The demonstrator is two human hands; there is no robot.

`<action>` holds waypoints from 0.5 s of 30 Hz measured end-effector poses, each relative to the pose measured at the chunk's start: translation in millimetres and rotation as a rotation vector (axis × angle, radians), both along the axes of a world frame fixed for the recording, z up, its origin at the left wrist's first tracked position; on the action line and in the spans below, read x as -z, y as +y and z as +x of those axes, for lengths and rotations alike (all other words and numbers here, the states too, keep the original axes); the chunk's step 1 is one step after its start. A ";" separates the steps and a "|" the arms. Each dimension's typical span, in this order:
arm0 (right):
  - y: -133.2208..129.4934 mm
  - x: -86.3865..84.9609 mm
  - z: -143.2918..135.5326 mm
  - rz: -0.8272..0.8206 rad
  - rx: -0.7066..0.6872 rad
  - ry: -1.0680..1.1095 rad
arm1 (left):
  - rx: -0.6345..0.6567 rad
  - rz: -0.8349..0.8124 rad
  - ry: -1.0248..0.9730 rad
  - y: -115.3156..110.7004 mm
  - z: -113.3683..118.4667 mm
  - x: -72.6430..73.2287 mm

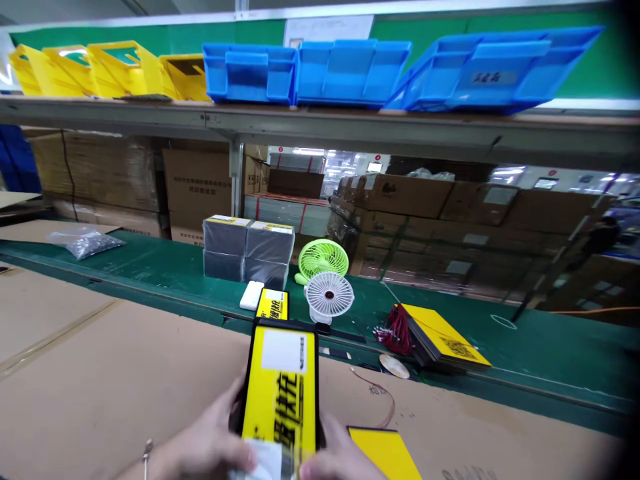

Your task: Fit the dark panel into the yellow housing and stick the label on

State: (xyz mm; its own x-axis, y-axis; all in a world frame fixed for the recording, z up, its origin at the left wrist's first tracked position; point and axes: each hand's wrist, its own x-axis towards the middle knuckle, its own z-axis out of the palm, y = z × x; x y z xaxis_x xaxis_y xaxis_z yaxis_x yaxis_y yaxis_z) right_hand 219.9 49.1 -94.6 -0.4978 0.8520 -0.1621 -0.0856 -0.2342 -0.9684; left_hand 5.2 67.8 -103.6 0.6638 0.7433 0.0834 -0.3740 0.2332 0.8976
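A black box with a yellow face (pixel 287 393), printed with large black characters and a white panel, is held between my two hands above the cardboard. My left hand (pixel 213 437) grips its left side, thumb over the lower front near a whitish patch. From the right, my right hand (pixel 340 457) closes on the lower edge, slightly blurred. Beyond the box, a similar yellow-faced piece (pixel 273 303) lies by a white power-bank-like object (pixel 251 295). To the right of my right hand is a yellow panel (pixel 385 453), partly cut off by the frame.
Cardboard (pixel 150 373) covers the near bench. Two small fans, green (pixel 323 257) and white (pixel 329 297), stand ahead beside wrapped grey blocks (pixel 225 247). Red wires (pixel 397 333) and stacked yellow panels (pixel 443 333) lie right. Blue bins (pixel 350 73) line the overhead shelf.
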 end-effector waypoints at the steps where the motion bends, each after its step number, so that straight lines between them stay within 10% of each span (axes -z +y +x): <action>1: 9.4 -5.4 -1.8 -0.059 0.012 0.090 | -0.043 -0.060 -0.041 8.2 3.6 -7.6; 10: 146.9 -60.7 -8.4 -0.198 0.129 0.235 | -0.216 -0.303 0.074 113.2 22.7 -90.5; 15: 195.5 -71.7 -11.5 -0.263 0.007 0.268 | -0.083 -0.363 0.038 154.8 23.6 -103.7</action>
